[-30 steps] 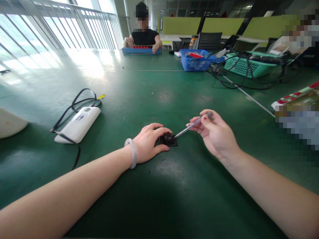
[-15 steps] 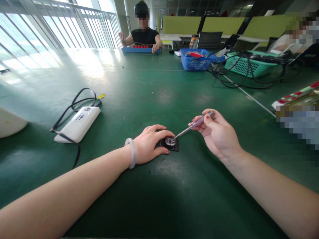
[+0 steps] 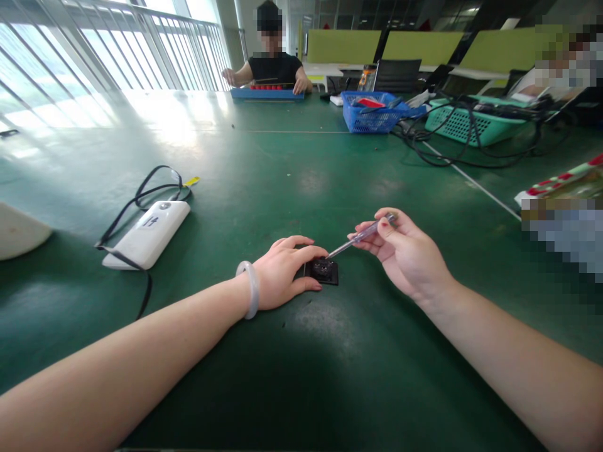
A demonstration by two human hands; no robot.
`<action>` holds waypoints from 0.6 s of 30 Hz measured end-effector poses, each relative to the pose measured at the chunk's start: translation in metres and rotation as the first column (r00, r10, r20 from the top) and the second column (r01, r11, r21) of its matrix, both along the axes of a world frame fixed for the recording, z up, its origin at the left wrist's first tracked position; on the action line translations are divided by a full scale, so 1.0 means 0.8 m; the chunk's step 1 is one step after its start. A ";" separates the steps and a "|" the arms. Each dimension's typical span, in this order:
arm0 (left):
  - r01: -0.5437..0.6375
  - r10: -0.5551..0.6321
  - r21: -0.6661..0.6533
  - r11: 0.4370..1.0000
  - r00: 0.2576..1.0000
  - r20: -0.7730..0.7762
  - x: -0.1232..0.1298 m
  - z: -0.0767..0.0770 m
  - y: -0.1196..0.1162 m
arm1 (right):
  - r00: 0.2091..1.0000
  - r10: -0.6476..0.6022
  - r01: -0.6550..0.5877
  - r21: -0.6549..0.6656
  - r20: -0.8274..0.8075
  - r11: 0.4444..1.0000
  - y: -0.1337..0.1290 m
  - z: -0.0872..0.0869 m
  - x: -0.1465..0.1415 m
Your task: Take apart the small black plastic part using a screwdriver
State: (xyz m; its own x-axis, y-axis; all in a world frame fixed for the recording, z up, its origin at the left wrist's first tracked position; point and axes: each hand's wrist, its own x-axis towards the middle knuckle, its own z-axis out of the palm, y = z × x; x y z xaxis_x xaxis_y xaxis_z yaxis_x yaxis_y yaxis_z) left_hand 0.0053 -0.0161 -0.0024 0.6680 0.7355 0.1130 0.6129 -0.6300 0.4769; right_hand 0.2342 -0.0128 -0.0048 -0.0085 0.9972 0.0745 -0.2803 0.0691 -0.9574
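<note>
A small flat black square piece (image 3: pixel 325 271) with a raised dark centre lies on the green table (image 3: pixel 301 364). My left hand (image 3: pixel 285 273), a pale bangle at its wrist, grips this piece between thumb and fingers at its left side. In my right hand (image 3: pixel 405 248) is a screwdriver (image 3: pixel 362 236) with a clear purplish handle, held slantwise with fingers closed on the handle. Its metal shaft points down to the left, and the tip is at the piece's far edge beside my left index finger. Whether the tip touches the piece I cannot tell.
A white power bank (image 3: pixel 148 235) with a black cable (image 3: pixel 141 188) lies to the left. Farther off stand a blue basket (image 3: pixel 370 119) and a green basket (image 3: pixel 464 129) with tangled black cables. Across the table sits a person (image 3: pixel 273 69) behind a blue tray (image 3: pixel 266 94).
My right hand and the screwdriver have shifted slightly left. The shine on the black piece's centre has faded to dark. My left hand stays in place. The person opposite has lowered one hand.
</note>
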 end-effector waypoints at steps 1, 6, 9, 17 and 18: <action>0.002 -0.002 -0.002 1.000 1.000 -0.003 0.000 0.000 0.000 | 1.000 0.016 -0.016 -0.008 0.000 1.000 0.000 -0.001 0.000; 0.001 -0.001 -0.001 1.000 1.000 -0.022 -0.001 -0.002 0.002 | 0.999 0.019 -0.022 -0.064 -0.044 0.998 0.000 0.000 -0.001; -0.003 0.003 0.003 1.000 1.000 -0.027 -0.001 -0.002 0.001 | 0.996 -0.009 -0.001 -0.115 -0.089 0.993 0.001 0.003 -0.001; -0.005 0.005 0.003 1.000 1.000 -0.021 0.001 0.002 -0.002 | 0.994 -0.003 -0.010 -0.121 -0.106 0.993 0.001 0.004 -0.001; 0.000 0.000 0.001 1.000 1.000 -0.023 0.001 0.002 -0.002 | 0.995 -0.008 -0.003 -0.112 -0.100 0.994 0.001 0.004 -0.001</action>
State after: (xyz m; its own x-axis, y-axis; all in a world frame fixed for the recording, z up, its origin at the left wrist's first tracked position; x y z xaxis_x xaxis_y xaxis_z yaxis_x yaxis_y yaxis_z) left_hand 0.0062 -0.0173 -0.0006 0.6703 0.7354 0.0988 0.6237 -0.6306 0.4619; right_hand 0.2337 -0.0122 -0.0013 -0.0040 0.9993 -0.0371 -0.3755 -0.0359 -0.9261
